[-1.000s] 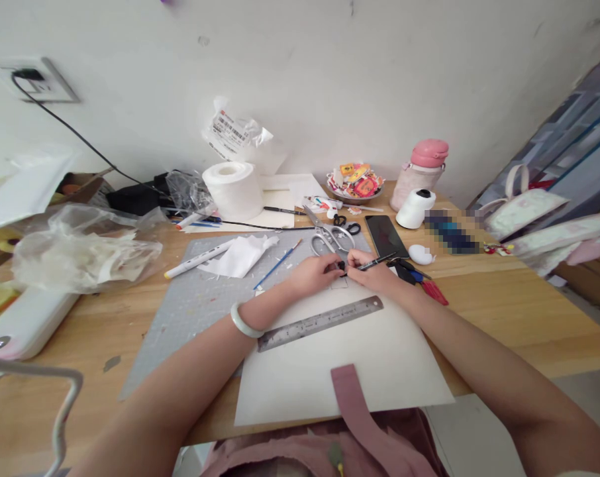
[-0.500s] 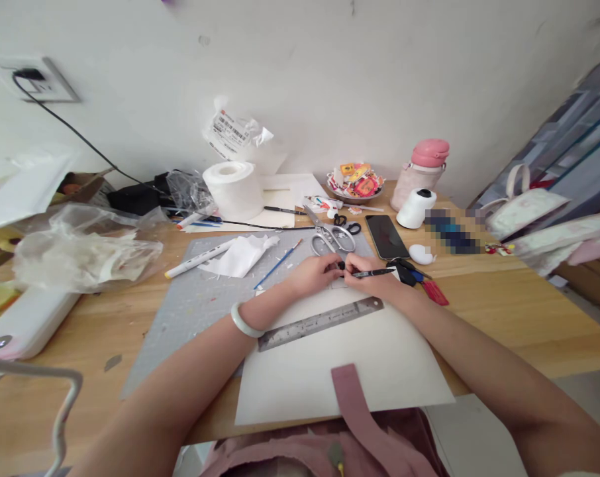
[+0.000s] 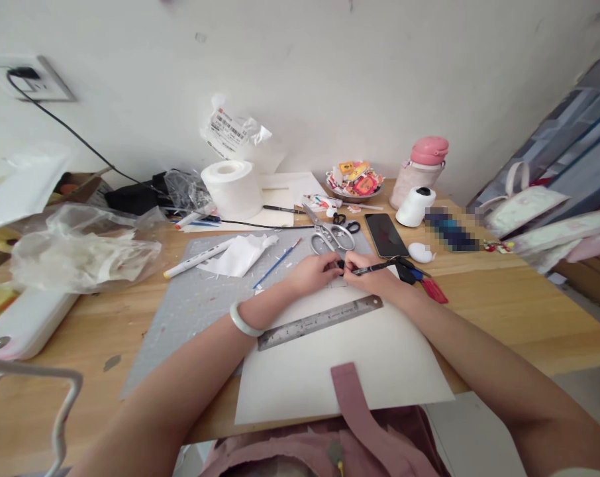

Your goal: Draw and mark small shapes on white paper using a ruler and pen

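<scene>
My right hand (image 3: 368, 279) is closed around a black pen (image 3: 372, 267), whose free end points out to the right. Close beside it, my left hand (image 3: 314, 274) has its fingertips pinched on a small black object (image 3: 340, 264) that I cannot make out fully. Both hands rest over the far part of a white sheet of paper (image 3: 350, 358), which bears faint drawn lines near my right hand. A steel ruler (image 3: 320, 322) lies slanted across the sheet, below the hands. Just beyond the fingers lie silver-handled scissors (image 3: 332, 238).
A grey cutting mat (image 3: 181, 318) lies under the sheet, with a paintbrush (image 3: 277, 263), a white marker (image 3: 198, 258) and crumpled tissue (image 3: 240, 256). Right of the hands are a phone (image 3: 386, 235), keys (image 3: 413, 270) and a thread spool (image 3: 416, 207). A pink-lidded bottle (image 3: 422, 173) stands behind.
The pen's free end has tilted upward a little in my right hand. Both hands stay in nearly the same place, and the paper and ruler have not moved.
</scene>
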Tool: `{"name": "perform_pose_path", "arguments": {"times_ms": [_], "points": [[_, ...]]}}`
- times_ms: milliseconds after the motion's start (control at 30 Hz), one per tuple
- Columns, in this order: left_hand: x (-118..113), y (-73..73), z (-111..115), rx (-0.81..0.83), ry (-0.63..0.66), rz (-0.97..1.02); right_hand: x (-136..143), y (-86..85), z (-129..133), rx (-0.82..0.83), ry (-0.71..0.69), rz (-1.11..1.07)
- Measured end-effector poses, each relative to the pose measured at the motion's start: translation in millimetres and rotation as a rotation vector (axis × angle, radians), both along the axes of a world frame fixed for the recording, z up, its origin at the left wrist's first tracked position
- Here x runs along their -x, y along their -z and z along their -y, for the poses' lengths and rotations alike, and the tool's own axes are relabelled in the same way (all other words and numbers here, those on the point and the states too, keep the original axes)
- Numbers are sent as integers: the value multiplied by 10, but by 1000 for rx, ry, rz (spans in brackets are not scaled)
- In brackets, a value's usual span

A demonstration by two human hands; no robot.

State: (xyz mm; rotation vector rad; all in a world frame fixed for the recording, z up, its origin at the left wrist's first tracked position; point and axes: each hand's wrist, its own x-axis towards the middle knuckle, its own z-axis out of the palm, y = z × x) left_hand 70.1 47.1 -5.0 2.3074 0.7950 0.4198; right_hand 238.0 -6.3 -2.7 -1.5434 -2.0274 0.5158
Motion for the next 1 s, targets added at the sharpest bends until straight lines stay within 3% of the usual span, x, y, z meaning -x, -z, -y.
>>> {"name": "perform_pose_path", "arguments": {"times_ms": [1000], "points": [[-5, -8, 4, 3, 7, -3, -22, 33, -61, 38, 25, -98]]}}
